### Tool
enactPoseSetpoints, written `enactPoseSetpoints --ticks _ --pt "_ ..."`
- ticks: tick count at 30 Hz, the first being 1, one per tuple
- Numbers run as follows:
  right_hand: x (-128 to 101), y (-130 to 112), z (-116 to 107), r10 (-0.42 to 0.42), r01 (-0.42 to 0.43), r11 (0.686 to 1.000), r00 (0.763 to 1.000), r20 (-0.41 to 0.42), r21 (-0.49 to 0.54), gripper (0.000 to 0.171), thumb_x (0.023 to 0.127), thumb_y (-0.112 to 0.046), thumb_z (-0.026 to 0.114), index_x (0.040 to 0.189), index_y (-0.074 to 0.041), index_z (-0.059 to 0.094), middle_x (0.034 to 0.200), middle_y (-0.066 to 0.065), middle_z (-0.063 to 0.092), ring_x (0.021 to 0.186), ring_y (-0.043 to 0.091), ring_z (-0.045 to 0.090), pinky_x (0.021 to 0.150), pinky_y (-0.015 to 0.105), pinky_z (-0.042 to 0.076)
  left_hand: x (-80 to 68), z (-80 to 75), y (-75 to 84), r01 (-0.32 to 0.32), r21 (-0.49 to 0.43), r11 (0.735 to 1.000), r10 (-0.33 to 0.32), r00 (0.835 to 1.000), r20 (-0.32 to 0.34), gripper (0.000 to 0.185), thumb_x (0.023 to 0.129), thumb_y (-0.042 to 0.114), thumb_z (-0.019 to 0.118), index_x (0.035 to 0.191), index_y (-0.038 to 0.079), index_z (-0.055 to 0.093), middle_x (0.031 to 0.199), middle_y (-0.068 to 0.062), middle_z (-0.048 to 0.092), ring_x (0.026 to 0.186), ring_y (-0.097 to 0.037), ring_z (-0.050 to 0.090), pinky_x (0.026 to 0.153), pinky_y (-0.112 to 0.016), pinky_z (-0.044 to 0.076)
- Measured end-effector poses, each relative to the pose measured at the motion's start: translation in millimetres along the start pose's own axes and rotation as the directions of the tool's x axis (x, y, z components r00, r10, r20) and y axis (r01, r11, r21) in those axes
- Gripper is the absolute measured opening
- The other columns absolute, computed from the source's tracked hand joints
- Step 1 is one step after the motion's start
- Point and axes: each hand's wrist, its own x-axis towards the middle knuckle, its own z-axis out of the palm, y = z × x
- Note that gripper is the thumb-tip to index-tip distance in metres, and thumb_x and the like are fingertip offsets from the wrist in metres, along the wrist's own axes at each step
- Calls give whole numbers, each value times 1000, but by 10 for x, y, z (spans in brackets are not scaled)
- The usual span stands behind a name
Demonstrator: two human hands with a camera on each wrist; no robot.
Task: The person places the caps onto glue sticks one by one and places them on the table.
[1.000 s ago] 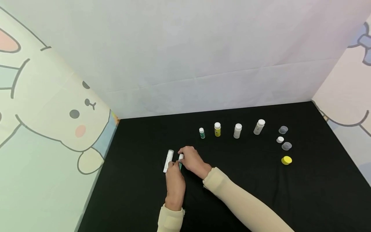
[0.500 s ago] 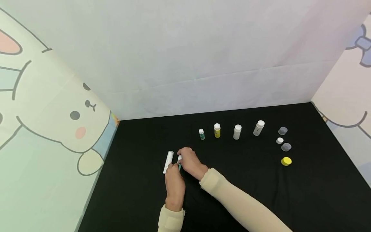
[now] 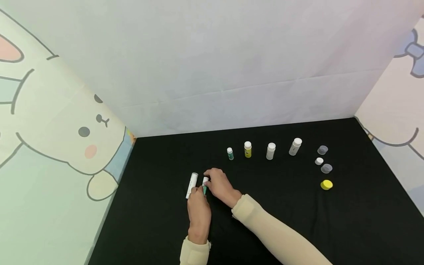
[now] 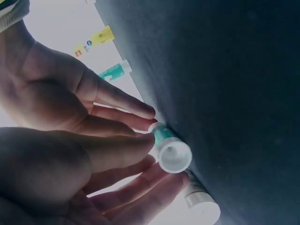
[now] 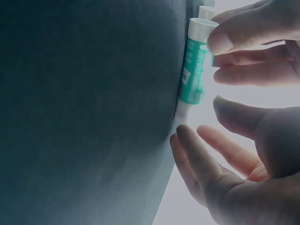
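A black table (image 3: 172, 154) carries two tubes (image 3: 191, 184) lying side by side left of the middle, four capped bottles (image 3: 270, 150) standing in a row toward the back edge, and four loose caps (image 3: 326, 184) near the right edge.

Open black cloth (image 3: 159, 221) left; 4 bottles (image 3: 270, 151) behind, caps (image 3: 326, 184) far right.

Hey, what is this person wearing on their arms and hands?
Both arms wear long cream, soft-looking sleeves, the left sleeve and the right sleeve, each ending in a wide cuff at the wrist. The left hand and right hand are bare: no gloves, rings or watch visible.
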Motion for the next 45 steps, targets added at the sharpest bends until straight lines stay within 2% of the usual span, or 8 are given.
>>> enactPoseSetpoints --ticks 5,14,24,30,39,45 --pt "-57 32 -85 13 -13 1000 999 -35 6 31 98 -2 74 129 3 71 127 20 70 114 34 70 92 46 60 -20 -35 28 7 -22 1000 -6 1000 11 31 88 -9 80 117 -11 72 104 -23 66 89 -41 71 79 -50 62" --pt "-167 145 -241 25 -25 1000 995 -95 3 31 96 -2 77 126 2 73 122 18 72 109 32 72 92 46 60 7 -83 112 -28 -84 996 27 1000 -13 34 90 -1 82 120 -11 71 109 -23 67 94 -40 71 82 -50 61" --pt "-300 223 -417 65 -65 998 987 -150 7 31 96 -4 77 126 0 73 117 16 71 106 30 72 92 45 60 74 -51 187 -44 -122 992 44 999 -4 37 91 5 84 123 -9 71 110 -22 69 98 -40 71 87 -50 60" --pt "-416 298 -505 88 -86 996 981 -175 15 32 95 -3 78 127 0 73 118 16 71 107 31 72 93 47 60 76 -35 240 -60 -113 992 61 998 0 36 90 9 85 119 -8 72 109 -22 69 97 -40 72 86 -51 60" --pt "-549 446 -648 140 -140 990 965 -220 17 32 96 -2 77 127 0 74 122 17 71 111 33 71 95 47 59 85 21 314 -58 -150 987 63 997 32 36 92 10 84 121 -8 72 114 -23 70 105 -40 72 91 -51 59" --pt "-637 512 -777 138 -138 990 956 -259 21 31 96 -1 76 127 1 73 124 18 70 112 34 71 96 49 59 118 40 364 -60 -169 984 68 997 43 35 93 10 83 122 -7 72 114 -21 71 104 -38 72 90 -51 59"
